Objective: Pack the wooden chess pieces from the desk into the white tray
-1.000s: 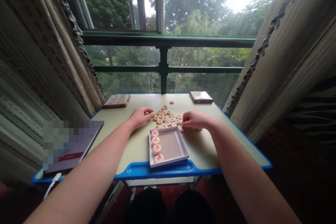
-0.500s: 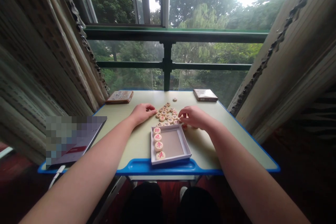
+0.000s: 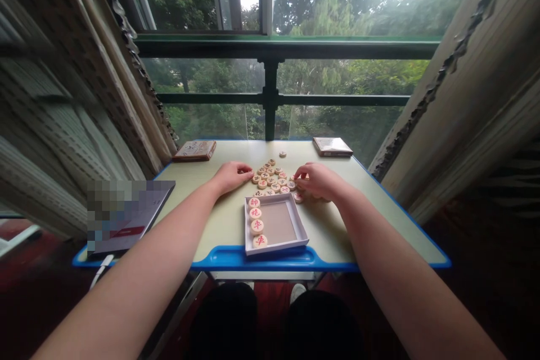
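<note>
Round wooden Chinese chess pieces point(image 3: 275, 187) with red or black characters lie in a loose pile mid-table. My left hand point(image 3: 233, 176) rests at the pile's left edge, fingers loosely curved and holding nothing visible. At the pile's right side, my right hand point(image 3: 318, 179) has its fingers bent over the pieces, thumb and forefinger apart, touching some at the fingertips. Pieces under that palm are partly hidden. In front of the pile sits a shallow white box point(image 3: 297, 225), with red-marked pieces point(image 3: 257, 227) in a column along its left wall.
Two flat boxes stand at the far corners, a brown one point(image 3: 194, 151) left and a lighter one point(image 3: 333, 147) right. One lone piece point(image 3: 282, 154) lies beyond the pile. A laptop point(image 3: 147, 211) with a white cable occupies the left side. The table point(image 3: 392, 236) has a blue rim.
My right hand has shifted slightly right and away from the box, uncovering pieces near its right corner. My left hand stays beside the pile. The view has tilted a little.
</note>
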Available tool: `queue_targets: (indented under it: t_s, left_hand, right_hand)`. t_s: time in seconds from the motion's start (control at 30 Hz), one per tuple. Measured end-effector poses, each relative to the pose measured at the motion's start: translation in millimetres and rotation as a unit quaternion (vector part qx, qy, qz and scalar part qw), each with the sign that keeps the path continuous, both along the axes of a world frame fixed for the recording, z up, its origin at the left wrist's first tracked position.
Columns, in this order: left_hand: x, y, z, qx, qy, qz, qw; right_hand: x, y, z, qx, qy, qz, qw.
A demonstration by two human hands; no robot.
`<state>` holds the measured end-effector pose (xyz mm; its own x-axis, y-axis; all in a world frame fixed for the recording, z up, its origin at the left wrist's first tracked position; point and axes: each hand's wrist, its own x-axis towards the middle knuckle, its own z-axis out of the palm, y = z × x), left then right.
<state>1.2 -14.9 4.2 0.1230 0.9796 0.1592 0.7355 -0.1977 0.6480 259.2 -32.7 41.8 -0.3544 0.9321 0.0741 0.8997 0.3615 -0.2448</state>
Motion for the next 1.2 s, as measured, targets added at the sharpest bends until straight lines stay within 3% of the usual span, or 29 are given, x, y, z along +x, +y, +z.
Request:
queue_targets:
  t_s: [0.33, 0.63, 1.2]
  left_hand:
    - [2, 2, -0.3, 0.006, -0.019, 0.009, 1.000]
    - [0, 15, -6.8, -0.008, -0.152, 0.052, 0.987]
    - [4, 10, -3.1, -0.019, -0.162, 0.051, 0.985]
  right_hand:
    - [-1, 2, -1.5, 0.002, -0.008, -0.014, 1.000]
    - [0, 5, -4.2, 0.009, -0.007, -0.020, 1.000]
    - [1, 2, 1.8, -0.023, -0.013, -0.045, 0.999]
